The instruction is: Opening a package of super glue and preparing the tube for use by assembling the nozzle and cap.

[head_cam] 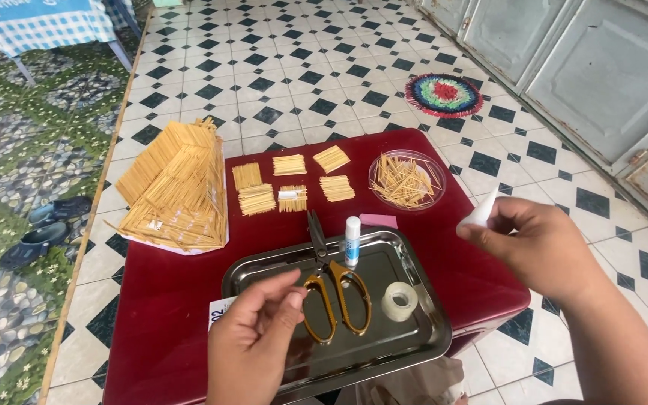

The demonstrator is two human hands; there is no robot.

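My right hand (538,247) is raised over the right edge of the dark red table (174,300), pinching a small white glue bottle (481,210) with its tip pointing up. My left hand (253,337) hovers above the near left corner of a steel tray (414,341), thumb and fingertip pressed together; whether something tiny sits between them I cannot tell. In the tray lie yellow-handled scissors (335,292), a small white glue tube with a blue cap (352,241) and a roll of clear tape (400,301).
A toothpick house model (174,187) stands at the table's left. Several flat toothpick panels (290,184) lie behind the tray, beside a clear bowl of loose toothpicks (406,180) and a pink slip (378,220). The checkered tile floor has a round mat (444,95) and sandals (46,229).
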